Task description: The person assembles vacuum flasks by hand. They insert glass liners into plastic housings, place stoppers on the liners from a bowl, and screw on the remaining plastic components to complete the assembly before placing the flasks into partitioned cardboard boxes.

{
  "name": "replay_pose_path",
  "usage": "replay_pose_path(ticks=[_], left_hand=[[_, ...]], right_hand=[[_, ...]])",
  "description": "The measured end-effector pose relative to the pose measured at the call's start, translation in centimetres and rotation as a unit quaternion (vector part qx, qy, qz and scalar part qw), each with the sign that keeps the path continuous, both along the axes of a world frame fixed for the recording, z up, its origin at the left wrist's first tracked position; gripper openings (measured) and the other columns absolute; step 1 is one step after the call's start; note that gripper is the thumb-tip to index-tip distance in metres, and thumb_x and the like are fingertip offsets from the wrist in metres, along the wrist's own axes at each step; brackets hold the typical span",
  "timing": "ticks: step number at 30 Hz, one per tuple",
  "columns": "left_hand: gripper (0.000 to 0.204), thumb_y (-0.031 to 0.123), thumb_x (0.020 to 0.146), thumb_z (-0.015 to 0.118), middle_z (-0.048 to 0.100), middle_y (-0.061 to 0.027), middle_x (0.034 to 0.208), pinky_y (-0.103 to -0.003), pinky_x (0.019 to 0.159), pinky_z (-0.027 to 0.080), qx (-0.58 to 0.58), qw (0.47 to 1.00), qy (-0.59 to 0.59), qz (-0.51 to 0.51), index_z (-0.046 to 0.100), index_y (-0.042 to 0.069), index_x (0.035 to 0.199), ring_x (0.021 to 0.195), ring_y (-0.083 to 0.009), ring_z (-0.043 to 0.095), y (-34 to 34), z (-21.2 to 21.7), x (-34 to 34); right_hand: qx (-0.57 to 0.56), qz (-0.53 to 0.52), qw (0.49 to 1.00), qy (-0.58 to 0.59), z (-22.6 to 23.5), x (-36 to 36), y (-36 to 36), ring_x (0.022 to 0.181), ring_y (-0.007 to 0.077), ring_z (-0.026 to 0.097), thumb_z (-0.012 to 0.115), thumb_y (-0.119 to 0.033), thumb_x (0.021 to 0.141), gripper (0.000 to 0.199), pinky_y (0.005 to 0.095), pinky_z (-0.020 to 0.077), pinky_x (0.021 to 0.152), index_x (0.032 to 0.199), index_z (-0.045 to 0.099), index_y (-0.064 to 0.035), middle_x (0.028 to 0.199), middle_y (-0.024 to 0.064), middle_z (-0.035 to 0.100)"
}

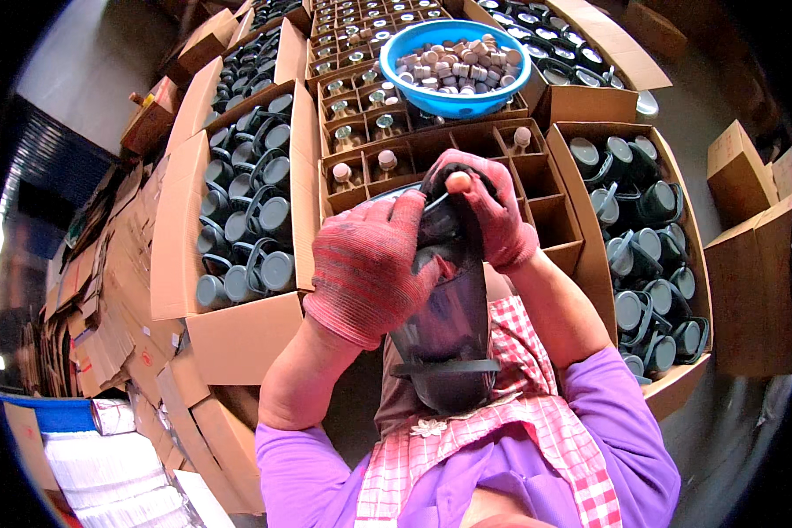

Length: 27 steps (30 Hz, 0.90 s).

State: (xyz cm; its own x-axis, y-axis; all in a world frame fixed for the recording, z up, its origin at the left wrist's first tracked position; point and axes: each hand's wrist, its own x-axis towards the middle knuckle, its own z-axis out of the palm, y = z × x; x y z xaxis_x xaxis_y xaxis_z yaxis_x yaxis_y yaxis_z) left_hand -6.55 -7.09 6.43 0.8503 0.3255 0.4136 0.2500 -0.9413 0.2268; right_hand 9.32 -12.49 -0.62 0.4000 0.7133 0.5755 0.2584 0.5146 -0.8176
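Left box (178, 255): big and brown, just beside the left edge of the divided box (554, 216). Grey-ended pots (275, 212) with handles fill it.
Right box (590, 233): brown too, by the divided box's right edge. It holds more of those pots, some tipped on their sides.
Divided box: in front of the person, cut into little squares by card walls.
Apron (537, 352): red and white checks, worn over a purple top (620, 414).
Blue bowl (453, 104): past the divided box's far edge, on more boxes.
Dark jug (440, 317): up in both hands, from over the divided box's near edge back to the apron.
Jug trouble: it looks smooth, so I think it could slide out if the gloves let go a bit. If it bumps the divided box, it could get knocked loose, and it might crack or hit the bottles (387, 164).
Jug's way: its long line runs from the divided box to the person's tummy. The end by the black ring (444, 368) points at the tummy; the other end points away. It looks tilted, but I can't tell how much.
Left hand (367, 264): in a red glove, gripping the jug's left side.
Right hand (493, 202): gloved too, gripping the jug's far end. A bare fingertip seems to poke out.
Bottles: two near the divided box's far left corner, one at its far right corner.
Caps (462, 62): a pile of tiny pale ones in the bowl.
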Motion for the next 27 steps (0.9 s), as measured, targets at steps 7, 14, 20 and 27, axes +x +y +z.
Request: replay_pose_path(ticks=[7,14,20,27], left_hand=[[0.047,0.028,0.062,0.073,0.062,-0.0142,0.082,-0.039,0.068,0.048,-0.032,0.999,-0.029,-0.001,0.058,0.004,0.099,0.076,-0.0314,0.062,2.3,-1.5,0.5],[0.057,0.046,0.061,0.074,0.064,-0.0149,0.085,-0.036,0.068,0.05,-0.049,0.995,-0.076,-0.038,0.061,0.003,0.096,0.077,-0.032,0.063,2.4,-1.7,0.6],[0.067,0.062,0.081,0.048,0.063,-0.0219,0.099,-0.048,0.1,0.032,-0.407,0.843,-0.308,-0.166,0.062,-0.003,0.085,0.099,-0.0323,0.058,7.1,-8.9,-1.0],[0.057,0.047,0.092,0.041,0.045,-0.0172,0.13,-0.035,0.097,0.038,-0.8,0.48,-0.307,-0.186,0.053,-0.004,0.114,0.115,-0.022,0.048,6.0,-15.5,1.1]], right_hand=[[-0.057,0.11,0.981,0.15,-1.4,0.7,2.1,0.07,0.0073,0.047,0.051,-0.031,0.087,0.032,0.0231,0.04,0.064,0.076,0.059,-0.0018,0.071,-0.0009,0.053],[0.006,0.226,0.94,0.257,-7.1,2.6,4.3,0.074,0.0138,0.057,0.044,-0.044,0.092,0.044,0.0275,0.0451,0.071,0.087,0.059,-0.0029,0.081,0.0066,0.061],[-0.054,-0.02,0.994,-0.098,0.0,0.5,-0.1,0.072,0.0325,0.059,0.053,-0.041,0.084,0.042,0.0362,0.0454,0.065,0.082,0.063,-0.0009,0.074,0.017,0.059],[-0.067,0.25,0.962,-0.089,3.2,4.2,-2.4,0.091,0.0173,0.058,0.063,-0.03,0.081,0.035,0.0311,0.0447,0.083,0.1,0.063,-0.001,0.096,0.0102,0.063]])
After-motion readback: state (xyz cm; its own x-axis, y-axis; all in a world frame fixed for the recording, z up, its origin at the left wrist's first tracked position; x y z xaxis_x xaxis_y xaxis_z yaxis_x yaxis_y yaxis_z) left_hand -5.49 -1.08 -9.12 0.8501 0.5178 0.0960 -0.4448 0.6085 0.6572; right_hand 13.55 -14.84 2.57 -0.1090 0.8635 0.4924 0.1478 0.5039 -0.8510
